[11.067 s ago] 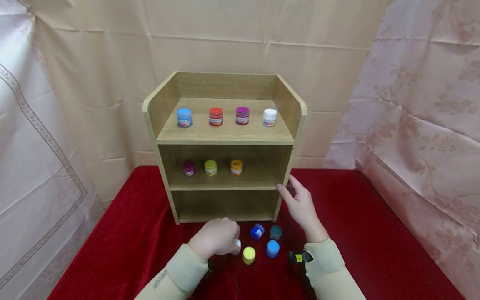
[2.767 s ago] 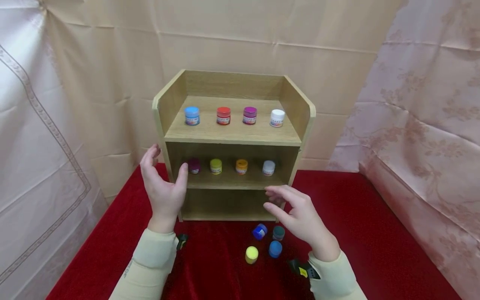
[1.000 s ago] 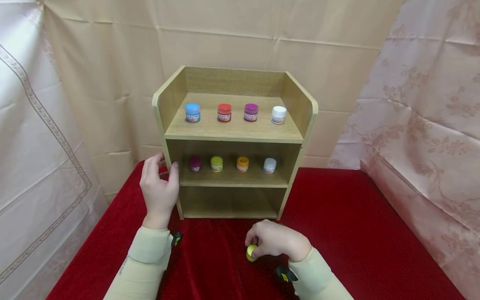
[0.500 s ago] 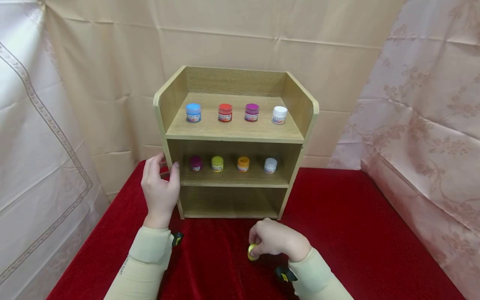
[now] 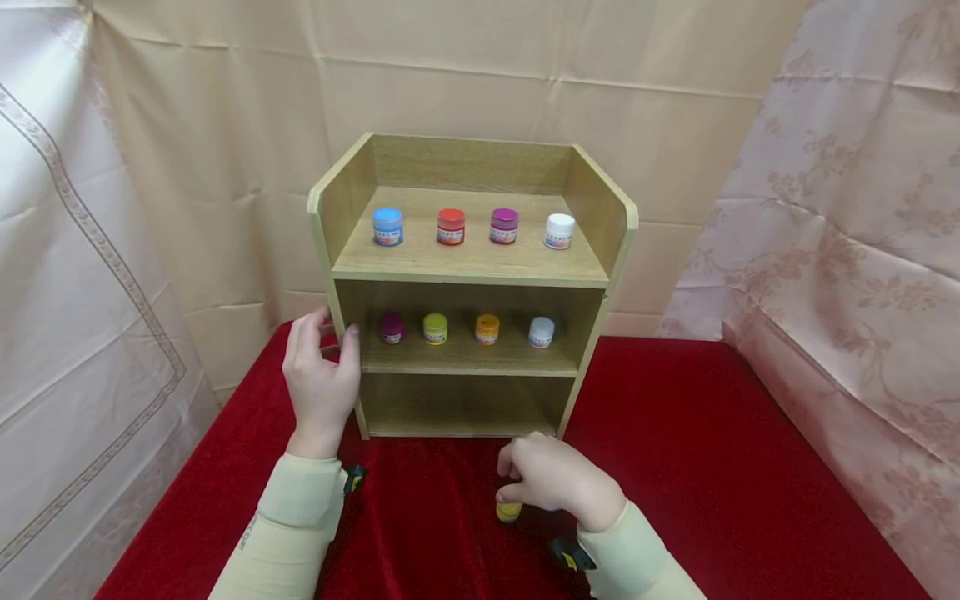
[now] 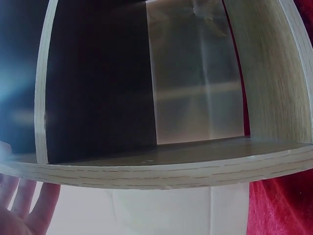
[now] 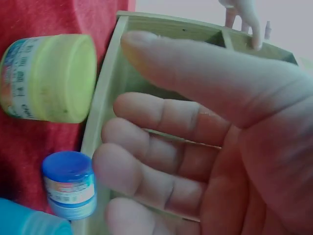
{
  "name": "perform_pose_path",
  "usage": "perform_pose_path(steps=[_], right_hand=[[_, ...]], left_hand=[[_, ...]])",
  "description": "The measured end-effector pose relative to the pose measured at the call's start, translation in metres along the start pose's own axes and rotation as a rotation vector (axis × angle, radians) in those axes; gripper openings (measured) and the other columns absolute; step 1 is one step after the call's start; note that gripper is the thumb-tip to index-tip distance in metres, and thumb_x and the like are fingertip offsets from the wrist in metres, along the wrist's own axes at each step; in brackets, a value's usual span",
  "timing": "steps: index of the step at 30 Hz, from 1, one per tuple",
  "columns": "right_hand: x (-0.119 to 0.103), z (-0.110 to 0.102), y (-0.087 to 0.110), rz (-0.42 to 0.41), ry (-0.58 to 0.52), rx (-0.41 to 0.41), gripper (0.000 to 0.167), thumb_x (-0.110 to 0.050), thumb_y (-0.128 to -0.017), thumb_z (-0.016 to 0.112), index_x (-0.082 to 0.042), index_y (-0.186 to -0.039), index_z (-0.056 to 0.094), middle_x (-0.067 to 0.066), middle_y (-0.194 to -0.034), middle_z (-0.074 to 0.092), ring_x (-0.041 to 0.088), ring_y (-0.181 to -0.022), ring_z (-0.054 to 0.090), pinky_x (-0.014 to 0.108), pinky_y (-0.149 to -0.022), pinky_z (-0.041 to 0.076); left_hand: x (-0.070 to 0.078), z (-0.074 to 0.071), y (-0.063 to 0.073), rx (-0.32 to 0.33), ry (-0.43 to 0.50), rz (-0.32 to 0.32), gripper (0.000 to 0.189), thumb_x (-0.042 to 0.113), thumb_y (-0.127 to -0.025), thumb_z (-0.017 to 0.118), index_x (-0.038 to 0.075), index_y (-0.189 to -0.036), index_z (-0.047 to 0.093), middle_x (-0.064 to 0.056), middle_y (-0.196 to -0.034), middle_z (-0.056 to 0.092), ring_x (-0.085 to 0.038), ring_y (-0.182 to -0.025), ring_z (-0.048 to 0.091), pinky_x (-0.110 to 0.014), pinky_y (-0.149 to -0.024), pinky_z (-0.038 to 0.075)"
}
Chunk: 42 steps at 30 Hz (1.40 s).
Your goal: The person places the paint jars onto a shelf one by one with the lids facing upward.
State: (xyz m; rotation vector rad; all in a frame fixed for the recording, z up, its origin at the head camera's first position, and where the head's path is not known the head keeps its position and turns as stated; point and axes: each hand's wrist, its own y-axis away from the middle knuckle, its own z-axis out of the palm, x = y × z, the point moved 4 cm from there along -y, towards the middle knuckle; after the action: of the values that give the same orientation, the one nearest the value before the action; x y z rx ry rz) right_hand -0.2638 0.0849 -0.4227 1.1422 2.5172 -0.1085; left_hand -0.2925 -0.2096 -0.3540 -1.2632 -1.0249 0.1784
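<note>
A wooden shelf unit (image 5: 468, 277) stands on the red cloth. My left hand (image 5: 321, 383) holds its left side panel, thumb at the front edge and fingers outside; in the left wrist view these fingers (image 6: 44, 208) show below the panel. My right hand (image 5: 555, 475) hovers low at a yellow paint jar (image 5: 508, 510). The right wrist view shows its fingers loosely bent, apart from the yellow jar (image 7: 54, 81). A dark blue jar (image 7: 69, 183) and a lighter blue jar (image 7: 34, 220) are near; in the head view the hand hides them.
The top shelf carries a light blue jar (image 5: 387, 227), a red jar (image 5: 451, 227), a purple jar (image 5: 504, 226) and a white jar (image 5: 558, 231). On the middle shelf stand purple (image 5: 392, 327), yellow-green (image 5: 435, 328), orange (image 5: 487, 329) and white (image 5: 541, 332) jars.
A white jar has gone from the cloth to the middle shelf. My left hand has moved to the shelf's left side, my right hand from its right side to the yellow jar.
</note>
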Motion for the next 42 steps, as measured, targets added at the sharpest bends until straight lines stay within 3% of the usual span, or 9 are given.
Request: perform_pose_path(steps=[6, 18, 42], right_hand=[[-0.005, -0.002, 0.003, 0.004, -0.003, -0.014, 0.020, -0.025, -0.083, 0.084, -0.014, -0.097, 0.076, -0.008, -0.083, 0.067, 0.005, -0.073, 0.057, 0.028, -0.069, 0.052], [-0.007, 0.006, 0.003, 0.018, -0.066, -0.047, 0.012, -0.020, -0.082, 0.084, -0.020, -0.085, 0.072, -0.016, -0.068, 0.056, 0.004, -0.059, 0.050, 0.025, -0.057, 0.047], [-0.005, 0.013, 0.001, -0.016, -0.059, -0.099, 0.007, -0.018, -0.082, 0.080, -0.017, -0.084, 0.073, -0.017, -0.070, 0.055, 0.002, -0.060, 0.049, 0.022, -0.055, 0.046]], left_hand=[[-0.001, -0.001, 0.000, -0.006, -0.017, 0.005, 0.030, 0.003, -0.091, 0.073, -0.002, -0.118, 0.065, -0.015, -0.111, 0.065, -0.030, -0.096, 0.068, -0.010, -0.082, 0.047], [-0.002, -0.001, 0.001, 0.002, 0.000, 0.004, 0.031, 0.001, -0.089, 0.074, -0.004, -0.118, 0.065, -0.019, -0.111, 0.065, -0.031, -0.096, 0.067, -0.007, -0.082, 0.045], [0.000, -0.001, 0.001, -0.011, -0.010, 0.009, 0.030, 0.002, -0.091, 0.073, -0.003, -0.119, 0.065, -0.016, -0.111, 0.065, -0.030, -0.096, 0.067, -0.008, -0.081, 0.046]])
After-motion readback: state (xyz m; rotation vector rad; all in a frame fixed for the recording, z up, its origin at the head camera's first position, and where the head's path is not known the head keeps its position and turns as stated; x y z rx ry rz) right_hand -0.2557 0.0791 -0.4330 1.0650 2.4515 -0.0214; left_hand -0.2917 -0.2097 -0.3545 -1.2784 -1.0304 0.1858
